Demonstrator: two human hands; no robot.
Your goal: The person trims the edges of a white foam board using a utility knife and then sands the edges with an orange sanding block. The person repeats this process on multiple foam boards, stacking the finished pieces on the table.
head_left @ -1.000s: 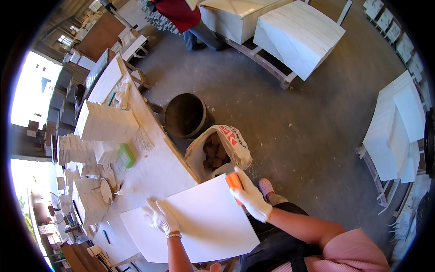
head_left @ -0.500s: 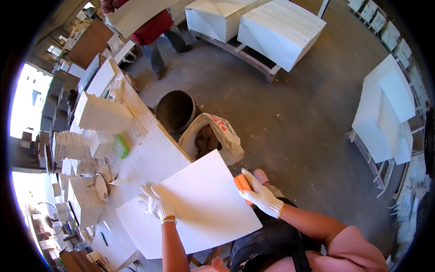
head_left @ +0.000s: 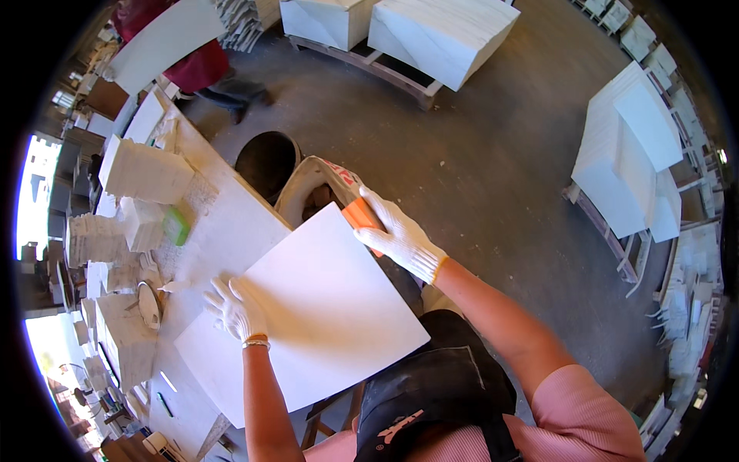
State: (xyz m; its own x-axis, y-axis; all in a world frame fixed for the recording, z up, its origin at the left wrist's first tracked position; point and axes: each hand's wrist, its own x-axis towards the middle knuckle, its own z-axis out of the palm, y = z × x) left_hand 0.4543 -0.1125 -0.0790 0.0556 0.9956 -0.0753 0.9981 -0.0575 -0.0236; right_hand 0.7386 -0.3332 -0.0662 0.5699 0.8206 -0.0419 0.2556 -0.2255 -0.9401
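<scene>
On the tabletop [head_left: 231, 239], overhanging, a white panel [head_left: 331, 300] lies beneath our left grip [head_left: 237, 312], spread flat; our right grip [head_left: 396, 240] clamps an orange block [head_left: 360, 218] at the panel's edge. Probably stiff, brittle: we'd hold 2 opposite edges.

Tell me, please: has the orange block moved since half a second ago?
Yes, the block moved forward along the edge of the panel, nearer the sack.

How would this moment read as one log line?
left grip: open, resting on white panel | right grip: holding orange block at panel edge | table: green block
</scene>
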